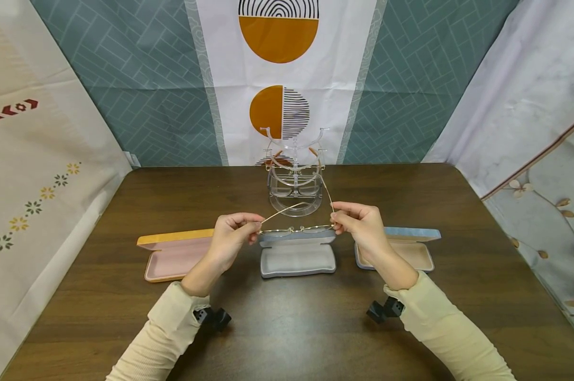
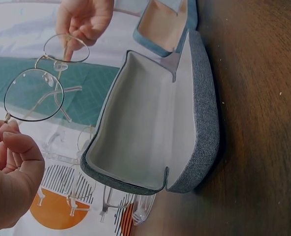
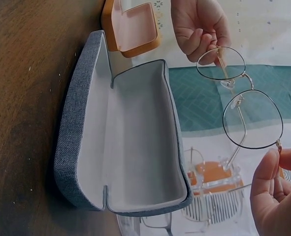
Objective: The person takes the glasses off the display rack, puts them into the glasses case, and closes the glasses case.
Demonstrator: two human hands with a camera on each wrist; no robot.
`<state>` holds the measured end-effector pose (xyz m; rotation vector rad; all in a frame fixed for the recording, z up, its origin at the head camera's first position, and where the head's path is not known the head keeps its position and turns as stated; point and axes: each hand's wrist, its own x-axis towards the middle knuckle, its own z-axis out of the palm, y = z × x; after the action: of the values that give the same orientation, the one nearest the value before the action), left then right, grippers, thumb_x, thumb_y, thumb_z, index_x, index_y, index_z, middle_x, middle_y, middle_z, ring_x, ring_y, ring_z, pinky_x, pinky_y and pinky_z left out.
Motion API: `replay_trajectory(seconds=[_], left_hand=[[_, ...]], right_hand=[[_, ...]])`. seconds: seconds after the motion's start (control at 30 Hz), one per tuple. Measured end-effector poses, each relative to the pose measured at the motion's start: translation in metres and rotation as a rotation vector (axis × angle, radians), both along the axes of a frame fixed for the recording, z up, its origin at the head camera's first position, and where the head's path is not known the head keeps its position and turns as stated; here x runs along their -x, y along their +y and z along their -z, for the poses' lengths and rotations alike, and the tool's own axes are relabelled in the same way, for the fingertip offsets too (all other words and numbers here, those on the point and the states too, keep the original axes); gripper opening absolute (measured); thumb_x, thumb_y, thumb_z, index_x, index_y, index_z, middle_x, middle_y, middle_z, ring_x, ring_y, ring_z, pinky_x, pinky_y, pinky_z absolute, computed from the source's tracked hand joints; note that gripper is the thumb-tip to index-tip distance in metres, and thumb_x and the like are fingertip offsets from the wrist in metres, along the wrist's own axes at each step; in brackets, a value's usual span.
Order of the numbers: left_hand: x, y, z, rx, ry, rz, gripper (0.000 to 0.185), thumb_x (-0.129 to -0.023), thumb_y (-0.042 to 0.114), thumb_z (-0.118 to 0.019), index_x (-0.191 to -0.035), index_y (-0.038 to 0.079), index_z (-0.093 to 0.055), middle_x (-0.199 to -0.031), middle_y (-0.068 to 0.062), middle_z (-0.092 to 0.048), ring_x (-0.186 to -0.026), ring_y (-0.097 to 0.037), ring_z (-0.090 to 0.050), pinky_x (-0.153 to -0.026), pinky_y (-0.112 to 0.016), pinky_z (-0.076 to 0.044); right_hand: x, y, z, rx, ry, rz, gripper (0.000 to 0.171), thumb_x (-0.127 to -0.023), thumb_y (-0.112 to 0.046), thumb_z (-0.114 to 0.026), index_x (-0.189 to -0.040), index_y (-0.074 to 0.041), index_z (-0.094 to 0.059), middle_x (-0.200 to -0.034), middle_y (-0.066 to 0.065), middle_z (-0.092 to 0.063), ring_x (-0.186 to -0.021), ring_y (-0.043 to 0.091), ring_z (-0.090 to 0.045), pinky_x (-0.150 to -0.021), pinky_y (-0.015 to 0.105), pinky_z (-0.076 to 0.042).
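**Head view: both hands hold a pair of thin glasses over an open grey case**

In the head view the left hand (image 1: 233, 233) and the right hand (image 1: 358, 225) hold a pair of glasses (image 1: 296, 229) with a thin metal frame between them, above the wooden table (image 1: 287, 328). Each hand pinches one outer end of the frame, near the hinge, with thumb and fingertips pressed together on it. The two temples are unfolded and point away from the person, toward the transparent display stand (image 1: 295, 174) at the back of the table.

The glasses hang directly over the grey case (image 1: 298, 254), which lies open in the middle of the table, and they do not touch it. The left wrist view shows the round lenses beside the light lining of this case, with the left fingers (image 2: 17, 147) closed on the frame end. The right wrist view shows the same from the other side.

An open case with a yellow lid and pink inside (image 1: 174, 254) lies to the left of the grey one, and an open blue case (image 1: 410, 248) lies to the right. Both are partly hidden behind the hands. Patterned cloths hang around the table.
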<state>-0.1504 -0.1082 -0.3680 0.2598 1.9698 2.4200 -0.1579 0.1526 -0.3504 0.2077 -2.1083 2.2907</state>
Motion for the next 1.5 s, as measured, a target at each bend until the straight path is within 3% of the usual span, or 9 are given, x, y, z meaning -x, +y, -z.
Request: replay_trajectory(seconds=[0.03,0.3,0.63,1.1,1.3,1.5], left_hand=[[0.0005,-0.0002,0.0002,0.003,0.006,0.004,0.010,-0.081,-0.012,-0.054,-0.086,-0.019,-0.059,-0.058,0.000,-0.055,-0.050,-0.010,-0.047,-0.048,-0.019,-0.040],[0.0029,-0.0020,0.0003,0.042,0.026,0.045,0.018,-0.081,-0.012,-0.051,-0.092,-0.028,-0.051,-0.058,0.000,-0.054,-0.051,-0.010,-0.046,-0.049,-0.019,-0.040],[0.0051,-0.0068,-0.0008,0.114,0.026,0.091,0.016,-0.081,-0.011,-0.052,-0.092,-0.022,-0.056,-0.059,0.001,-0.054,-0.053,-0.010,-0.046,-0.050,-0.020,-0.040],[0.0074,-0.0096,0.0015,0.120,0.010,0.130,0.015,-0.083,-0.008,-0.051,-0.093,-0.019,-0.056,-0.060,0.001,-0.052,-0.055,-0.010,-0.045,-0.052,-0.020,-0.041],[0.0047,-0.0093,-0.0001,0.107,0.039,0.154,0.021,-0.087,-0.004,-0.051,-0.102,-0.019,-0.053,-0.067,0.000,-0.054,-0.059,-0.010,-0.046,-0.054,-0.020,-0.041],[0.0020,-0.0094,0.0010,0.141,0.098,0.166,0.025,-0.083,-0.005,-0.059,-0.105,-0.017,-0.054,-0.071,0.002,-0.056,-0.059,-0.008,-0.049,-0.055,-0.020,-0.044]], right_hand=[[0.0001,0.0001,0.0001,-0.001,0.001,-0.001,0.029,-0.083,0.009,-0.055,-0.110,0.019,-0.054,-0.067,-0.001,-0.064,-0.057,0.009,-0.057,-0.053,0.021,-0.050],[0.0008,0.0002,0.0006,-0.002,0.002,0.000,0.028,-0.083,0.009,-0.055,-0.110,0.020,-0.053,-0.067,-0.001,-0.064,-0.057,0.008,-0.057,-0.053,0.021,-0.050],[0.0002,-0.0010,0.0002,-0.010,-0.004,0.000,0.029,-0.083,0.010,-0.054,-0.110,0.019,-0.054,-0.067,-0.002,-0.064,-0.057,0.008,-0.056,-0.053,0.020,-0.050],[0.0008,-0.0018,0.0003,-0.008,-0.024,0.001,0.030,-0.083,0.008,-0.055,-0.111,0.019,-0.053,-0.067,-0.002,-0.064,-0.056,0.008,-0.056,-0.054,0.021,-0.050],[0.0007,-0.0014,-0.0011,0.021,-0.023,0.014,0.031,-0.083,0.008,-0.056,-0.112,0.019,-0.053,-0.067,-0.001,-0.065,-0.056,0.009,-0.057,-0.054,0.021,-0.051],[0.0015,-0.0013,-0.0018,0.032,-0.028,0.020,0.031,-0.083,0.008,-0.056,-0.111,0.020,-0.053,-0.068,-0.001,-0.065,-0.056,0.009,-0.057,-0.055,0.021,-0.051]])
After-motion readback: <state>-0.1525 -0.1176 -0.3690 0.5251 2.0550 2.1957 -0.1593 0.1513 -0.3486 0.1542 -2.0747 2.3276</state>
